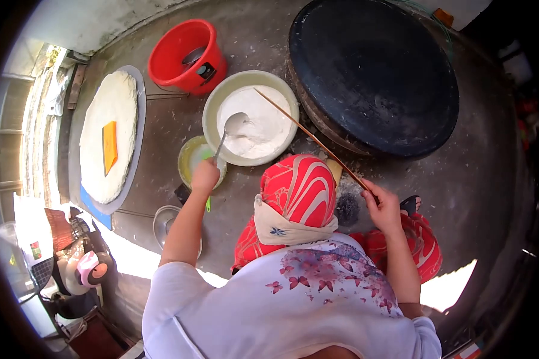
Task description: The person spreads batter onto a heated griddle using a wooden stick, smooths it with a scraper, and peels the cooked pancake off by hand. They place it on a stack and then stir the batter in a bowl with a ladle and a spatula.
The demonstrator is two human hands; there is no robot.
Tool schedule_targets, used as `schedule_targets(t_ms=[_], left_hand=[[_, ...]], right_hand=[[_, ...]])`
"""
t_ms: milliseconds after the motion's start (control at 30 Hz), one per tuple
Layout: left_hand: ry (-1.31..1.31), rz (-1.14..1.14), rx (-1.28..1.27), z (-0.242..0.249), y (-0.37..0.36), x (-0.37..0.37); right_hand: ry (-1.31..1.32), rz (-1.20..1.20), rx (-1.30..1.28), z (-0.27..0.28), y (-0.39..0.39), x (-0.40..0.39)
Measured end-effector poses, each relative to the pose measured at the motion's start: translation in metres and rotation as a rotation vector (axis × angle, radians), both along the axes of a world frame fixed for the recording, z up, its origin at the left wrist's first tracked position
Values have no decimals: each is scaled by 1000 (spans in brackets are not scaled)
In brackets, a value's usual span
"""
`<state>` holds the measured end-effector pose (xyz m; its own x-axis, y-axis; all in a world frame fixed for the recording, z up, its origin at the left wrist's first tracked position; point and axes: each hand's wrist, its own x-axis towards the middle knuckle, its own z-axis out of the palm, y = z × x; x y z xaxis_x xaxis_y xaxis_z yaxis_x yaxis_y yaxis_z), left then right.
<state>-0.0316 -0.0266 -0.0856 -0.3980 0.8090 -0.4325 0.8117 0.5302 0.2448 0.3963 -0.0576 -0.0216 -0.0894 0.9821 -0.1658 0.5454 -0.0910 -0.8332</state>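
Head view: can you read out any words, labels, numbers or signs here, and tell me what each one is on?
No text can be read.
Red bucket: a dark label on its side, too blurred to read.
White packet at the left edge: a small red and green mark, too small to read.
Batter bowl, ladle, stick and griddle: no markings.

Bare floor btwn red bucket [187, 55] & griddle [374, 75], batter bowl [250, 117] blocks centre, small bowl [199, 160] beside

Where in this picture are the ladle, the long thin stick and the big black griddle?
ladle [235, 124]: head view, on its bowl, over the batter.
long thin stick [308, 136]: head view, midway along its shaft.
big black griddle [374, 72]: head view, middle of its dark cooking surface.
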Motion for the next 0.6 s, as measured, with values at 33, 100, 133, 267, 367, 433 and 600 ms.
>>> schedule_targets(t_ms=[33,100,133,267,367,433,600], left_hand=[[40,-10,-52,-13,-1,8],[-133,26,-82,-89,-3,15],[-136,25,-80,-89,2,20],[-1374,981,-406,-41,22,32],[-1310,905,-152,21,23,38],[-853,487,100,11,11,30],[68,-245,114,10,18,35]], right_hand=[[-19,3,-21,1,0,1],[-40,6,-38,-2,1,2],[-35,15,50,-6,2,3],[-25,0,60,-2,3,3],[8,-5,66,-2,3,2],[12,-22,18,-1,1,3],[4,-16,24,-11,5,8]])
